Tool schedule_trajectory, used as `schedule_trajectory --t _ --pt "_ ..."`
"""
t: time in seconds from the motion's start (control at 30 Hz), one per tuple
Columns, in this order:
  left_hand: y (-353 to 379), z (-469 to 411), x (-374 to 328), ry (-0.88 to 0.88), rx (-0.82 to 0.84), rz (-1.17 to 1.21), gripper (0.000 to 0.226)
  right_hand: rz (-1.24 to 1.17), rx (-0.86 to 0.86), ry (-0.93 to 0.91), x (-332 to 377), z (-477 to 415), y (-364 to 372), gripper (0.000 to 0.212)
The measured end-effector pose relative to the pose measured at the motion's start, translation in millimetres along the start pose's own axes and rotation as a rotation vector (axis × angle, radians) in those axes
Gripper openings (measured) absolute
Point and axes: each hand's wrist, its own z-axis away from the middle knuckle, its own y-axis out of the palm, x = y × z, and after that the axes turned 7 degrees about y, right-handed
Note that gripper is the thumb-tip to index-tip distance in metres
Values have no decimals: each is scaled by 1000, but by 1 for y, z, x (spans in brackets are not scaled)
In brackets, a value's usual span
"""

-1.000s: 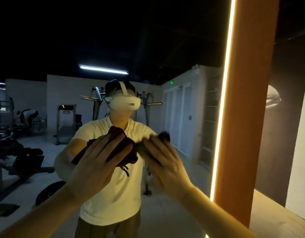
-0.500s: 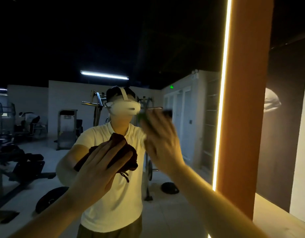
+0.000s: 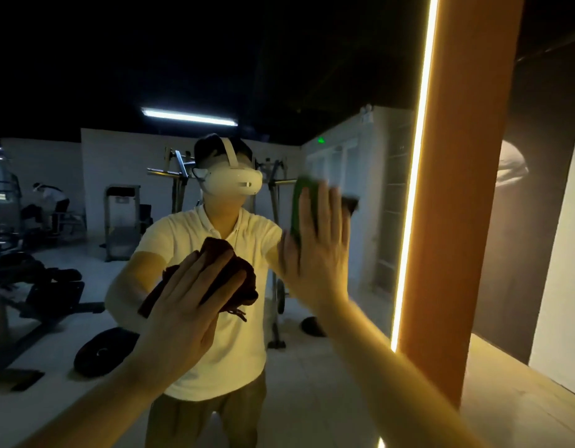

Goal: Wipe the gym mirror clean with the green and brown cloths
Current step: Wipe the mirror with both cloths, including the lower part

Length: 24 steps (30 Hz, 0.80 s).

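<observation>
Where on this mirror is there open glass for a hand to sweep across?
The mirror is bare left of the left hand and brown cloth, and above them. Crowded between the right hand with green cloth and the light strip.

The left hand [image 3: 186,312] sits at lower centre of the frame, palm forward, its fingers [image 3: 215,270] straight and spread, pointing up and to the right. The left forearm [image 3: 85,409] runs in from the lower left corner. The right hand [image 3: 315,253] is higher, right of centre, held flat with fingers upright and seemingly close together, though blur smears them. The right forearm [image 3: 393,376] rises from the lower right.
</observation>
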Motion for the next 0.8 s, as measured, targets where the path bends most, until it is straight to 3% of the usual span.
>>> schedule_trajectory --t 0.1,0.17,0.23,0.43,0.57,0.7,0.8 --pt "6 10 -13 -3 31 -13 56 51 221 46 -24 148 -15 73" --pt "11 15 -26 2 75 0 57 50 251 160 -40 197 -30 75" --pt "15 19 -36 -1 108 16 59 51 241 212 -46 176 -34 73" --pt "23 28 -52 1 102 97 54 18 -76 257 -40 21 -13 69" --pt "35 46 -48 81 118 48 53 -14 -102 374 -52 109 -2 77" --pt "45 61 -55 133 176 1 61 -33 126 648 -55 266 -16 85" --pt "47 64 -58 135 195 -10 63 2 150 776 -41 280 -18 82"
